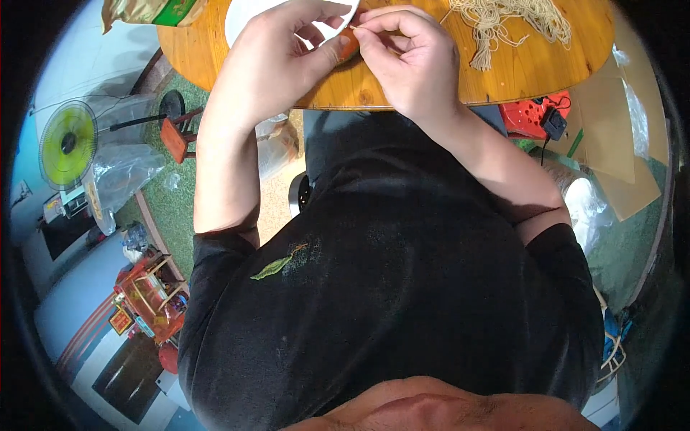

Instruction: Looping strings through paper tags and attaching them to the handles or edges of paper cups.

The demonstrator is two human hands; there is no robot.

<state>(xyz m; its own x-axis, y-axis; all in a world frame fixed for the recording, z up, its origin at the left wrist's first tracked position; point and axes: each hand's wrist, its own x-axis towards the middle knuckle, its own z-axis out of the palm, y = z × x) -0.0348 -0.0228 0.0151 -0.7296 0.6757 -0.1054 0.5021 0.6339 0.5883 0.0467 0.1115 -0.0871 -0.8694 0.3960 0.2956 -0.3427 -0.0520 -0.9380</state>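
The right hand [417, 65] pinches what looks like a thin pale strand [353, 27], close to the curled left hand [277, 65]; whether that one grips the white round-edged object [240, 17] beside it, I can't tell. Rightward on the wooden surface [352, 92] lies loose cream string [485, 32]. Off left stands a green-bladed fan [68, 144].

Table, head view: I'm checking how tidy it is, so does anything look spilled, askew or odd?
The wooden table shows no clear spill or damage; only the cream string, right of the right hand, looks untidy, its strands straying loosely.
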